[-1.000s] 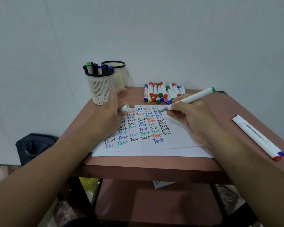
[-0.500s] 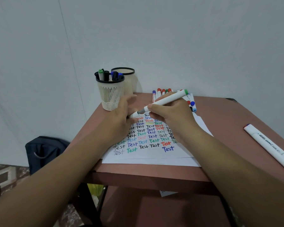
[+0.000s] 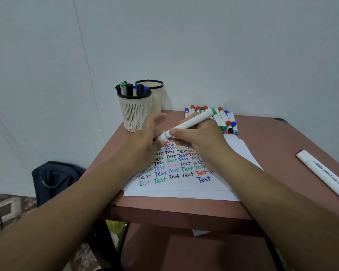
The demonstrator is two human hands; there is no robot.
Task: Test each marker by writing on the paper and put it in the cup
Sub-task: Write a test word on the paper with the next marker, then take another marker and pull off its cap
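Head view: the right hand holds a white marker with a green end, fingers and thumb curled round the barrel, which slopes down to the left toward the top rows of the paper. The left hand meets the marker's lower end; its fingers are curled there, but the contact point is hidden, so its grip on the cap or tip cannot be confirmed. The paper lies on the brown bench and carries rows of the word "Test" in black, blue, green, red and pink. At the back left of the bench stands a cream mesh cup with a black rim; it holds several markers upright, one with a green cap, others black and blue. A second cup of the same type stands just behind it against the wall; its contents cannot be seen. A cluster of untested markers with red, green, blue and black caps lies behind the right hand. One long white marker lies apart at the right edge of the bench. A dark bag sits on the floor at left.
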